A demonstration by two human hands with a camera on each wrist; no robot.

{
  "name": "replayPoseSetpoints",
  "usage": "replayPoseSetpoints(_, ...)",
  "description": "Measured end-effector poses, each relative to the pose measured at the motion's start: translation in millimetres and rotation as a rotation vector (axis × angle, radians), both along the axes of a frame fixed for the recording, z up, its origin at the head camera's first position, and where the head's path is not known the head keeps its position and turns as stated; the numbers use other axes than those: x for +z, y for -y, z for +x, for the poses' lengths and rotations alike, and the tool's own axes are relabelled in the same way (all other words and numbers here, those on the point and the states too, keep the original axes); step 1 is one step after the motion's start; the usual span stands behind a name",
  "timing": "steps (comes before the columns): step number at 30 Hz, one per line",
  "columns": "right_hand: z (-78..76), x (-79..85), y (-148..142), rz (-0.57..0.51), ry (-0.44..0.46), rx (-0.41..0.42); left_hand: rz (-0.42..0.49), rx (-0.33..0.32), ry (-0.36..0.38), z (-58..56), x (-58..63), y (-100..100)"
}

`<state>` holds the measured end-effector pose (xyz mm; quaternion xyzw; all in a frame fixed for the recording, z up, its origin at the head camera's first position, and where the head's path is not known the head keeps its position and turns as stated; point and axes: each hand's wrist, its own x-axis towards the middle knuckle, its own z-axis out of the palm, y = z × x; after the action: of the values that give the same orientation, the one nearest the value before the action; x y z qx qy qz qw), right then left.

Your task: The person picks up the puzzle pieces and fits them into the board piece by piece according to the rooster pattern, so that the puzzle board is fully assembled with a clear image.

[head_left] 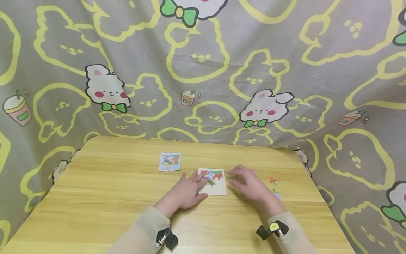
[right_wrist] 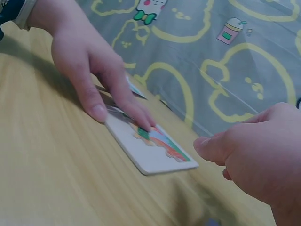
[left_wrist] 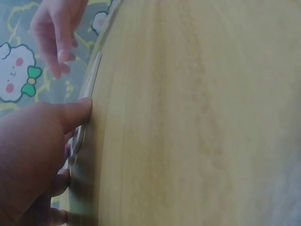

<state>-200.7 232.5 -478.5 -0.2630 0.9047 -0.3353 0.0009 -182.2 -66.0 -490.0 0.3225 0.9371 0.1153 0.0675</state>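
Observation:
A white square jigsaw tray [head_left: 220,191], partly filled with colourful pieces [head_left: 217,175], lies on the table. My left hand [head_left: 189,190] rests at its left side with the fingers spread. In the right wrist view, the index finger presses on the fitted pieces [right_wrist: 145,133] while the thumb touches the tray's edge. Just off the tray's right side, my right hand [head_left: 248,181] hovers with its fingers loosely bent and no piece visible in them. Bare white backing [right_wrist: 136,153] shows along the tray's near part.
A printed picture card [head_left: 169,167] with a similar design lies behind and left of the tray. Loose jigsaw pieces [head_left: 272,180] lie right of my right hand, some partly hidden by the forearm. Beyond the wooden table [head_left: 127,176] hangs a patterned curtain [head_left: 203,116].

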Motion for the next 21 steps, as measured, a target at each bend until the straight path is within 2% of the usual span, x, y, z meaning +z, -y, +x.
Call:
replayPoseSetpoints(14, 9.6, 10.6, -63.6, 0.003, -0.07, -0.058, -0.004, -0.006, -0.01, -0.1, -1.4, -0.4)
replayPoseSetpoints(21, 12.7, 14.2, -91.5, -0.008, -0.048, -0.113, 0.006, -0.001, -0.001, 0.9, -1.0, 0.4)
